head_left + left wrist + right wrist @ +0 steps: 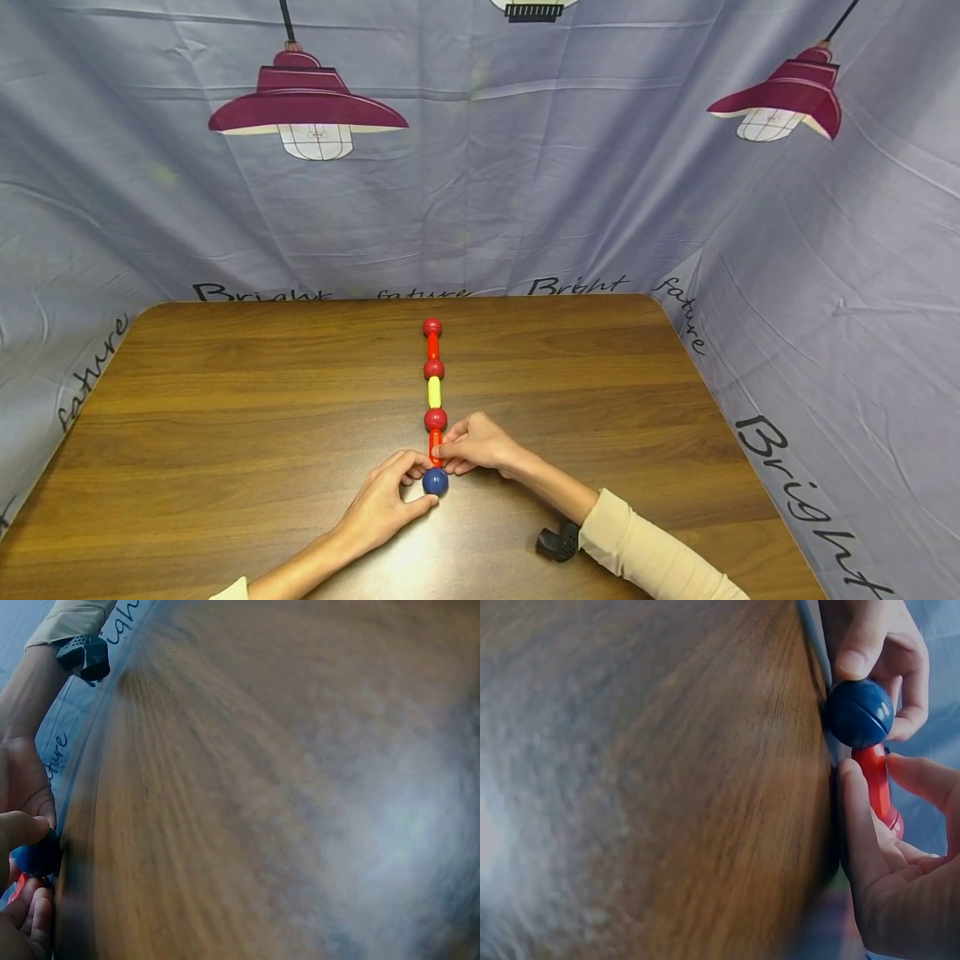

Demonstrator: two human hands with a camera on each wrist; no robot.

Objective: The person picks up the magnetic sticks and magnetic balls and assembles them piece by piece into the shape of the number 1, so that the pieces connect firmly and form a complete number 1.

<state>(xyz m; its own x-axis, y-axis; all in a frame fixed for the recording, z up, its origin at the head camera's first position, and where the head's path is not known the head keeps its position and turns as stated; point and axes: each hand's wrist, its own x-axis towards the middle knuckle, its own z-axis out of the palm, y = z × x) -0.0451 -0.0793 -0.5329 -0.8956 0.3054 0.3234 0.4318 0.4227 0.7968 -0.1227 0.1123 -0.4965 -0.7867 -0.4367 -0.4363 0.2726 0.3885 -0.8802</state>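
A straight chain of balls and rods runs away from me down the middle of the table. At its near end is a glossy blue ball [435,482], gripped between the thumb and fingers of my left hand [378,502]. My right hand [486,443] pinches the red rod [872,780] that joins the blue ball to a red ball [435,418]. Beyond that come a yellow rod [434,393], a second red ball [433,368], another red rod [432,346] and a last red ball [432,327]. In the left wrist view, fingers partly cover the blue ball [37,856].
The wooden table [247,400] reaches to a grey-blue curtain [465,208] printed with lamps and lettering, which hangs behind it and at both sides. A black device [557,543] shows beside the right sleeve [637,542].
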